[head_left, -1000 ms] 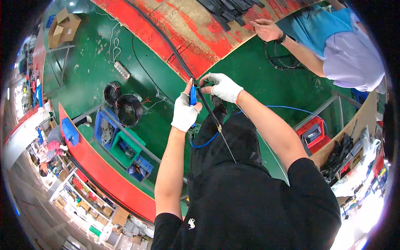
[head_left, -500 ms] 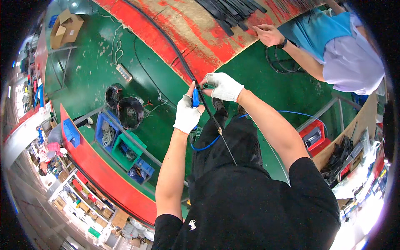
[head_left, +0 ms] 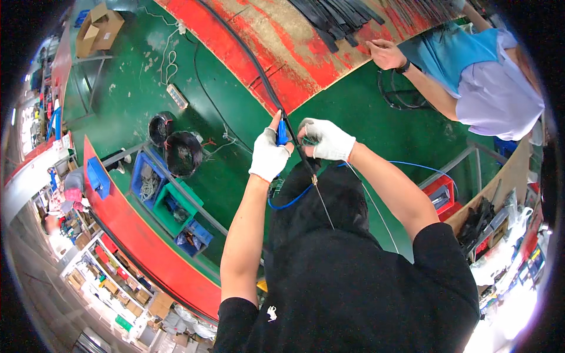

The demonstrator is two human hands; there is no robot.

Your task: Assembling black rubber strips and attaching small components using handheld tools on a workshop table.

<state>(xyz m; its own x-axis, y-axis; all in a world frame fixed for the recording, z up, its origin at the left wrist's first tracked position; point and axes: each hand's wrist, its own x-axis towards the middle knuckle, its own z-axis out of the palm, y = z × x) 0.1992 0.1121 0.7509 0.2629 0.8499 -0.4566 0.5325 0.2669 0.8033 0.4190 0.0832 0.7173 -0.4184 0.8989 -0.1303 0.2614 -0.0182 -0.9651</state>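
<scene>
My left hand [head_left: 271,153], in a white glove with bare fingertips, grips a blue hand tool [head_left: 283,133] whose working end I cannot make out. Its forefinger points up along a thick black cable [head_left: 259,66], which hangs off the table corner toward my lap. Just right of the cable is my gloved right hand [head_left: 329,140], its fingers curled but apart, with nothing visible between them. Below both hands, the cable ends in a small brass-coloured fitting [head_left: 315,180] with a thin rod [head_left: 325,209] sticking out. A blue hose [head_left: 291,207] loops beside the fitting.
A worn red table [head_left: 282,73] carries black strips [head_left: 335,23]. At its right a co-worker's hand [head_left: 386,55] rests near the edge. Black coils [head_left: 183,154], a power strip [head_left: 177,96] and a green crate [head_left: 175,209] stand at left; a red bin [head_left: 442,194] is at right.
My right hand has slid down beside the cable, and its fingers have come away from it. My left hand keeps the blue tool against the cable. The view has shifted slightly.
</scene>
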